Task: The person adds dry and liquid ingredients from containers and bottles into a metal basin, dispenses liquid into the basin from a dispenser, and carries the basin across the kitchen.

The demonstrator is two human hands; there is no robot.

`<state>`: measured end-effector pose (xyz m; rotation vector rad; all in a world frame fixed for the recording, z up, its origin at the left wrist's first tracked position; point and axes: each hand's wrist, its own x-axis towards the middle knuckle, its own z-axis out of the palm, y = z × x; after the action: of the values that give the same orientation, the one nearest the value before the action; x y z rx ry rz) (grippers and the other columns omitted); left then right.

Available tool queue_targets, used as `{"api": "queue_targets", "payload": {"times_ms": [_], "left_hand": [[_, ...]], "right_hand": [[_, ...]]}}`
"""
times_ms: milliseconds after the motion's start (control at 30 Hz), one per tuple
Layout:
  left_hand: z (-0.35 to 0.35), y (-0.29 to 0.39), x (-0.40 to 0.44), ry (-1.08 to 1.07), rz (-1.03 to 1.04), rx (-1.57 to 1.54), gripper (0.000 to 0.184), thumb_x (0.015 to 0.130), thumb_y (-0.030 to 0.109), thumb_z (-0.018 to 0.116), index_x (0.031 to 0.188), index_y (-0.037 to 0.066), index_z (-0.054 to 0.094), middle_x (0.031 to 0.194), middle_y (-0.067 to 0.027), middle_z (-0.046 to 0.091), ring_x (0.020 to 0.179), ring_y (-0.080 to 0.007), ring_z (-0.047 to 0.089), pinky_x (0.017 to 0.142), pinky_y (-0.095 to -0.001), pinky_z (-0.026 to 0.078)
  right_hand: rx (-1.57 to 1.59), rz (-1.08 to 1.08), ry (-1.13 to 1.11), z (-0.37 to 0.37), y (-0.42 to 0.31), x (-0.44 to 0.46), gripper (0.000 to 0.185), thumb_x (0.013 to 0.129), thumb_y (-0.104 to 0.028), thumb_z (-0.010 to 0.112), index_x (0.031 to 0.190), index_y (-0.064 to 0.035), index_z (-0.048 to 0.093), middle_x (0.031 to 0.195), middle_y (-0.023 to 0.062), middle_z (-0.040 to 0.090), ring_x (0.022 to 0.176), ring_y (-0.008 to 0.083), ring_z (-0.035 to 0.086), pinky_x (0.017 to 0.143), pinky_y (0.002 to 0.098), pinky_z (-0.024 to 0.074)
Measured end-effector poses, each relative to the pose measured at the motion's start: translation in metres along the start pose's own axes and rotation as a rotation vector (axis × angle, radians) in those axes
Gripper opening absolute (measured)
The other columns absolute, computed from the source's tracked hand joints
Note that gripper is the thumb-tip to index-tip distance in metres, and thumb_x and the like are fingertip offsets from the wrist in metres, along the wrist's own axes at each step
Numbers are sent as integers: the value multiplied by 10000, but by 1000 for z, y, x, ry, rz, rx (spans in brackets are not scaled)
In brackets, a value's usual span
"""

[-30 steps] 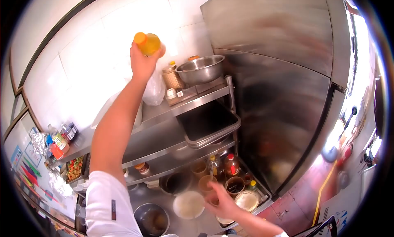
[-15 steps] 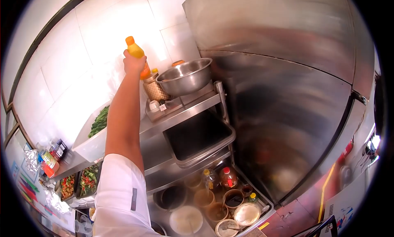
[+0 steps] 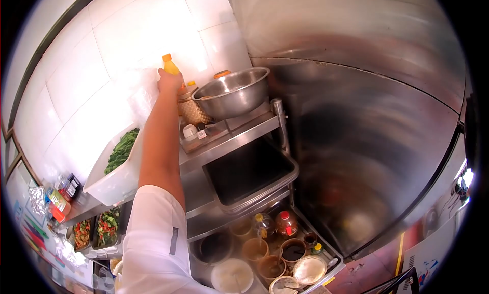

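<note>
Left hand (image 3: 171,81), head view: gripping a yellow, orange-capped plastic bottle (image 3: 170,67), long axis slightly tilted, cap (image 3: 166,57) uppermost; round silver metal bowl (image 3: 237,101) near, to that hand's right. Right hand out of view, state undeterminable.

A yellow bottle (image 3: 170,67) with an orange-yellow cap is gripped in the left hand (image 3: 170,81), cap end up and tipped slightly left in view. It stands out against the white wall (image 3: 71,85); its base is hidden.
</note>
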<state>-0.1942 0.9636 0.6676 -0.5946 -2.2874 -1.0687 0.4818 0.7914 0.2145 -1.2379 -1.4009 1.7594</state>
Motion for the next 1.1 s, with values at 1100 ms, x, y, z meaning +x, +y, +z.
{"api": "queue_targets", "payload": {"times_ms": [1100], "left_hand": [[-319, -252, -417, -211, 669, 29, 397, 872, 99, 691, 1242, 10, 581, 1242, -200, 595, 1198, -348, 563, 1058, -408, 423]], "right_hand": [[-222, -497, -381, 48, -27, 9, 251, 974, -137, 624, 1200, -50, 558, 1086, 92, 626, 901, 186, 641, 715, 312, 541]]}}
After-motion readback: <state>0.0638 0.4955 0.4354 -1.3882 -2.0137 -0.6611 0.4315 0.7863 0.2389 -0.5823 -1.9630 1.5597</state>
